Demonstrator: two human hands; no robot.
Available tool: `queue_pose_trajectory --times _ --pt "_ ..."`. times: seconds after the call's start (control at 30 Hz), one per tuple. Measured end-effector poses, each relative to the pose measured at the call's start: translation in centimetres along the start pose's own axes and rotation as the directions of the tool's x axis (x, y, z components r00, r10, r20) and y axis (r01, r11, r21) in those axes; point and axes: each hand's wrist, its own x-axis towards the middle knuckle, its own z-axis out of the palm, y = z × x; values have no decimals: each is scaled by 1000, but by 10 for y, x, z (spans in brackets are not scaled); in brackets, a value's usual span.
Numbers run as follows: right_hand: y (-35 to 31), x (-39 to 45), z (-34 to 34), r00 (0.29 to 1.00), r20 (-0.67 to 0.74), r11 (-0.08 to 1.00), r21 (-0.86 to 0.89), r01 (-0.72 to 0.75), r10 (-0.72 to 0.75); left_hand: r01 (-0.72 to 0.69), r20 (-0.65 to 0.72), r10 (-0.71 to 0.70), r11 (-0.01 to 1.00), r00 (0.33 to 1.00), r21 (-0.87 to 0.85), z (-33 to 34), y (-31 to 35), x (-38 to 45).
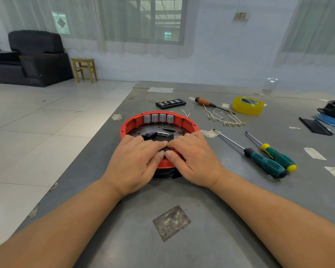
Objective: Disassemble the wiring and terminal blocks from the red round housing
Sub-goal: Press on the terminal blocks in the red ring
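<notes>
One red round housing (pixel 190 123) sits mid-table on the grey table (pixel 240 200), with four grey terminal blocks (pixel 159 118) in a row along its inner wall at twelve o'clock. At two o'clock lies a loose scatter of white wires (pixel 225 118). Three screwdrivers are out: one brown-handled (pixel 205 102) at one o'clock, two green-handled (pixel 267 161) at three o'clock. The left hand (pixel 137 161) and right hand (pixel 193 157) meet at the housing's near rim, six o'clock, fingertips together, pinching a small black part (pixel 163 149) there.
</notes>
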Motion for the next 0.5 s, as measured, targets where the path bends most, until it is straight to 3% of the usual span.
queue_pose_trajectory --times 0.27,0.43,0.5 --pt "0 0 -9 991 101 991 93 -93 84 117 180 -90 982 979 -145 -11 -19 -7" --pt "-10 26 -28 958 269 981 133 -140 100 179 183 -144 965 973 -193 -11 -18 -10" --pt "-18 46 -33 907 391 969 118 -215 154 244 170 -205 936 964 -253 -9 -16 -10"
